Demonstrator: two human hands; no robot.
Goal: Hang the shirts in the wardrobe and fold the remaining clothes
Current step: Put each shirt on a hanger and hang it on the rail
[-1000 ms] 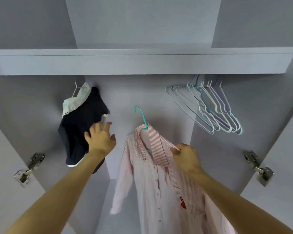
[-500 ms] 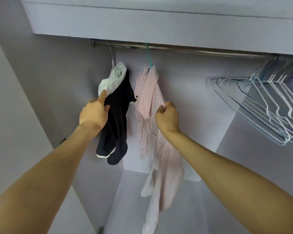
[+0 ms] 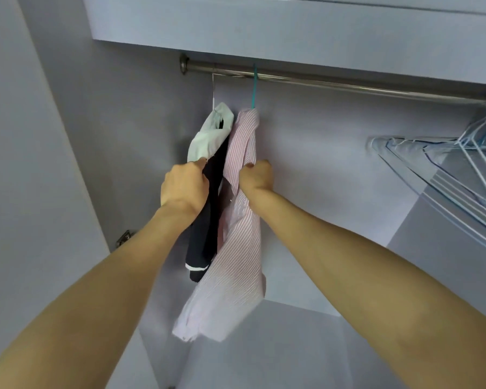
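Clamping the pink striped shirt (image 3: 242, 248) at its upper edge, the right hand (image 3: 257, 175) has its grip closed on fabric — the left hand (image 3: 184, 189) pinches the dark garment (image 3: 208, 220) just beside it. Both hang from the rail (image 3: 320, 82), the shirt on a teal hanger (image 3: 254, 88).

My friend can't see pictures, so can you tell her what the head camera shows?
Two bare arms reach into a wardrobe: the right hand grips a pink striped shirt hanging on a teal hanger, and the left hand touches the dark garment with a white collar beside it. Both hang from a metal rail, with empty hangers bunched at the right.
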